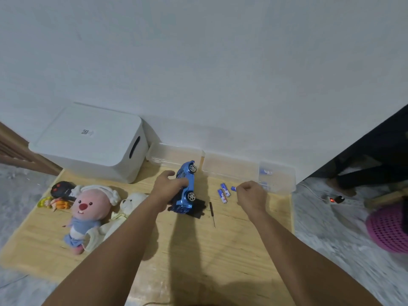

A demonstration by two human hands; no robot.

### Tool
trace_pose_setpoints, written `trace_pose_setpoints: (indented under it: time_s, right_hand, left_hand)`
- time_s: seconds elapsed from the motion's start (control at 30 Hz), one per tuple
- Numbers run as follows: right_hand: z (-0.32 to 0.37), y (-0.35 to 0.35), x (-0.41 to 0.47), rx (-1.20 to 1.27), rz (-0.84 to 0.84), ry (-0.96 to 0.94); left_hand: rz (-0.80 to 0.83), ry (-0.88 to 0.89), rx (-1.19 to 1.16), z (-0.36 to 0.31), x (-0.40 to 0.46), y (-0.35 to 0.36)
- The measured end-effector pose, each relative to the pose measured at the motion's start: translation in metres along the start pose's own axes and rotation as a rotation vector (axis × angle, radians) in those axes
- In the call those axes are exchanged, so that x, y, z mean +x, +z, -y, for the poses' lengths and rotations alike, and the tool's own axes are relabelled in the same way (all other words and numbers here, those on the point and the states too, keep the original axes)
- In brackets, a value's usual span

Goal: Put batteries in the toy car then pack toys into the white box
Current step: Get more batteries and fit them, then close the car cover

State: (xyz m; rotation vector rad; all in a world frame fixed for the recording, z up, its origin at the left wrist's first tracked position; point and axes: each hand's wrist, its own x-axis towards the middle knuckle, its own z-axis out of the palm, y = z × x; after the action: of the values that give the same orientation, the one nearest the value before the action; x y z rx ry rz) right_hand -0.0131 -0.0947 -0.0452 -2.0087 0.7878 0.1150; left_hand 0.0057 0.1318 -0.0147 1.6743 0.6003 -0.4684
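My left hand (169, 187) grips the blue toy car (186, 186), which is tipped on its side with two wheels facing right. My right hand (251, 194) is closed around a blue battery (233, 188) whose tip shows at the thumb side. Two more blue batteries (224, 193) lie on the wooden board between the hands. The white box (92, 142) stands at the back left with its lid on. A pink plush (88, 215), a white teddy (132, 203), a small orange and yellow toy (54, 203) and a black remote (63, 188) lie at the left.
A small screwdriver (212, 214) and a black part (197, 209) lie beside the car. Clear plastic containers (277, 177) line the wall, one holding batteries. A power strip (334, 199) and a pink basket (388, 230) sit on the floor at right.
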Motion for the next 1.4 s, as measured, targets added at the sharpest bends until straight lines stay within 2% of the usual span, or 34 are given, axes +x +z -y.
trace_pose_setpoints:
  time_s: [0.23,0.47,0.7,0.97,1.17,1.4]
  right_hand:
    - [0.047,-0.008,-0.015,0.389,0.133,-0.047]
    - [0.096,-0.019,-0.05,0.598,0.224,-0.148]
    - [0.11,-0.027,-0.061,0.529,0.124,-0.265]
    - [0.109,-0.027,-0.067,0.419,-0.007,-0.341]
    - [0.099,-0.023,-0.071,0.394,-0.061,-0.34]
    - [0.089,-0.017,-0.073,0.249,-0.111,-0.491]
  left_hand:
    - [0.316,-0.073,-0.515,-0.019,-0.011,0.001]
    - [0.432,0.069,-0.566,-0.036,-0.026,0.009]
    - [0.356,0.145,-0.496,-0.045,-0.039,0.013]
    - [0.392,0.304,-0.468,-0.059,-0.058,0.021]
    - [0.35,0.259,-0.328,-0.064,-0.063,0.026]
    - [0.323,0.264,-0.392,-0.063,-0.082,0.036]
